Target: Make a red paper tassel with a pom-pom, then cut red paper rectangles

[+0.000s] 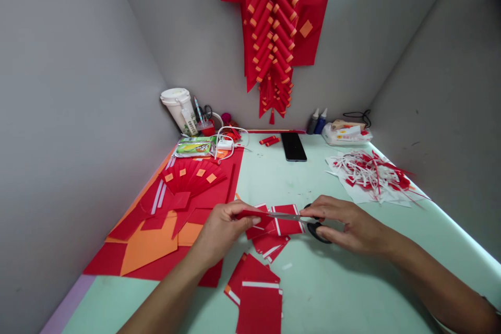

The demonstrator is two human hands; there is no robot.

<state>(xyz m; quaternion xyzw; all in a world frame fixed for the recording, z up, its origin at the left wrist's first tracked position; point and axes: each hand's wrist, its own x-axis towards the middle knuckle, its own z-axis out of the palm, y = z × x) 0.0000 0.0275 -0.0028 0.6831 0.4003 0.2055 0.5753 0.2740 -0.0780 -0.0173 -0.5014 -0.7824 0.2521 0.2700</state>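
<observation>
My left hand (225, 227) pinches a piece of red paper (254, 213) between thumb and fingers, held edge-on above the table. Black-handled scissors (287, 216) are in my right hand (348, 222), with thumb and fingers at the handle loops. The blades point left and meet the right end of the red paper. Beneath the blades lie red cards with white strips along their edges (287, 219). Closer to me is a loose pile of similar red cards (260, 302), some with white borders.
Red and orange paper sheets (151, 245) cover the left side. A heap of red and white paper scraps (371, 175) lies on the right. Toward the back are a phone (293, 147), a white lidded cup (179, 109) and glue bottles (316, 121). Red paper firecrackers (274, 26) hang on the wall.
</observation>
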